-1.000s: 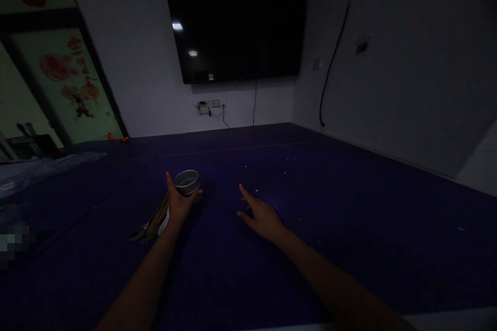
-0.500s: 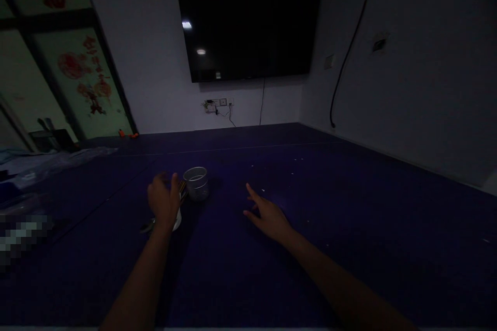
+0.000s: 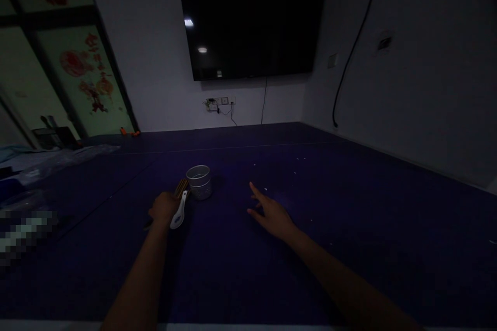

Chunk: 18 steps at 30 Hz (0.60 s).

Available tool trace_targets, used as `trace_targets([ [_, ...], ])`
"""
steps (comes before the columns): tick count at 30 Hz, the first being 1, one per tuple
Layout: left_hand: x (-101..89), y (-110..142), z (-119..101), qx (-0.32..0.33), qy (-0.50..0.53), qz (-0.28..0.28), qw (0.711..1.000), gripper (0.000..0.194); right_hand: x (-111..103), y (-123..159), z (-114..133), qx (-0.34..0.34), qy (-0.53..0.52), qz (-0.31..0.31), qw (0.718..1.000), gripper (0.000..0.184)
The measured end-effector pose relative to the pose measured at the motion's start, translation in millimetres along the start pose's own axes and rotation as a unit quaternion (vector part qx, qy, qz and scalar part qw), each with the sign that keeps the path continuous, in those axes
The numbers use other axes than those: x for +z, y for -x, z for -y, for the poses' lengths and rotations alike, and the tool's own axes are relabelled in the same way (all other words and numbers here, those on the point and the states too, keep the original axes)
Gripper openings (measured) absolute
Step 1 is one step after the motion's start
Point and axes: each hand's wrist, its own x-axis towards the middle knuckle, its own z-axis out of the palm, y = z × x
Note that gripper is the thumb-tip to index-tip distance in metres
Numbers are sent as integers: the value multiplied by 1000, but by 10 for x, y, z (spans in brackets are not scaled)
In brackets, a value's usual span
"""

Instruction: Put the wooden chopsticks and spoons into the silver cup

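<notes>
My left hand (image 3: 163,207) is low over a small group of utensils, its fingers curled down and closed. What they grip is hidden under the hand. A bundle of chopsticks (image 3: 181,186) pokes out beyond the fingers, and a white soup spoon (image 3: 179,212) with a blue mark lies just right of the hand. Part of a dark utensil (image 3: 147,225) shows at its left. Beside the chopsticks a silver perforated cup (image 3: 199,183) stands upright. My right hand (image 3: 274,217) hovers or rests over the purple surface, fingers apart, holding nothing.
The purple surface (image 3: 233,269) is sprinkled with small white bits at the right. Clear plastic wrapping (image 3: 66,163) lies at the left. A television (image 3: 254,26) hangs on the wall behind, with sockets and cables below. Small orange objects (image 3: 130,133) sit near the glass door.
My left hand has lowered onto the utensils and its fingers have closed. More of the soup spoon shows. My right hand has hardly moved; the view has shifted slightly.
</notes>
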Motion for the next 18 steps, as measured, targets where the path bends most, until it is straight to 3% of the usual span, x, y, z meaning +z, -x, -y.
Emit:
trace_targets([
  [18, 32, -56, 22, 19, -35, -2, 999, 47, -3, -10, -20, -1, 17, 11, 1000, 73],
])
